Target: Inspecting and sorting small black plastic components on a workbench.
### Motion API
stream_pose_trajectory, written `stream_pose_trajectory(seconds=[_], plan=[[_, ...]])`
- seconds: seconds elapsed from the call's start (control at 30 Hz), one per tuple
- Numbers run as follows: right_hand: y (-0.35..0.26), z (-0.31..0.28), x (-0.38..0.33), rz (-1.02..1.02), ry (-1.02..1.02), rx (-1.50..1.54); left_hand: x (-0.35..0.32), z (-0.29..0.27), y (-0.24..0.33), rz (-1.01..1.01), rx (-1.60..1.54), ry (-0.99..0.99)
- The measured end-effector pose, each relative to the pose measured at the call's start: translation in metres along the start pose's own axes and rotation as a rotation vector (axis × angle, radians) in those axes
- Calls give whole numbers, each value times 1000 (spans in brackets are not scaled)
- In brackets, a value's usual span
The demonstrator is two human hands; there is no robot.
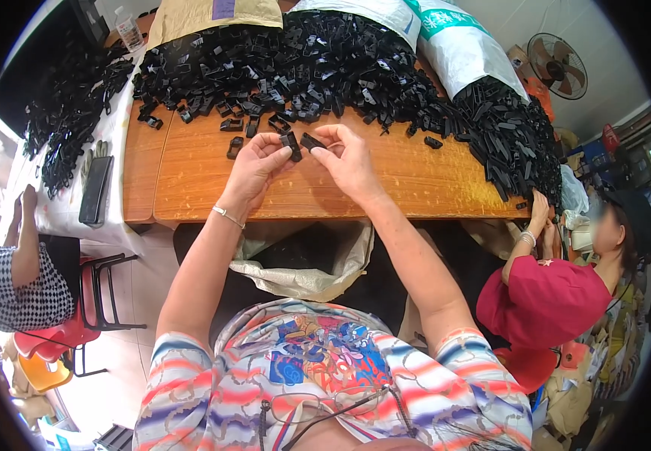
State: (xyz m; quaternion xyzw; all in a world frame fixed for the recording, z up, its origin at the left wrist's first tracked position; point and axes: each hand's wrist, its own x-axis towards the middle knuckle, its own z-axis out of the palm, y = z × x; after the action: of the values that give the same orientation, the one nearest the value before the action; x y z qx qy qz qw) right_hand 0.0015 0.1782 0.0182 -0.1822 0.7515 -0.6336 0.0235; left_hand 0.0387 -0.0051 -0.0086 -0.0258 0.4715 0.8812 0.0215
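Observation:
Over the front part of the wooden table [213, 184], both my hands are raised close together. Between thumb and fingers, my left hand [256, 167] pinches a small black plastic part [291, 145]. My right hand [346, 161] grips another black plastic piece [311, 142], tilted toward the first one; a narrow gap shows between them. Several loose black clip-like parts [234, 146] lie just beyond my left fingers. Behind them spreads a large heap of similar black parts [265, 71]. The fine shape of the held pieces is too small to make out.
An open woven sack [303, 282] hangs below the table edge before me. Sacks [464, 52] spill parts at the back. A co-worker in red [551, 293] sits at the right, another in a checked top [21, 286] at the left. A dark phone-like case [95, 189] lies on the left table.

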Motion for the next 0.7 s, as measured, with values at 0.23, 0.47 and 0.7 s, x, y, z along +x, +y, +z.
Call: stream_pose_trajectory(seconds=[0.23,0.47,0.7], plan=[[-15,17,-15,-120,101,-141,-8,12,-4,10,-83,-70],[-12,24,-21,-160,105,-110,-16,9,-8,52,-12,-62],[-10,21,-27,-95,76,-108,-20,10,-9,45,6,-80]])
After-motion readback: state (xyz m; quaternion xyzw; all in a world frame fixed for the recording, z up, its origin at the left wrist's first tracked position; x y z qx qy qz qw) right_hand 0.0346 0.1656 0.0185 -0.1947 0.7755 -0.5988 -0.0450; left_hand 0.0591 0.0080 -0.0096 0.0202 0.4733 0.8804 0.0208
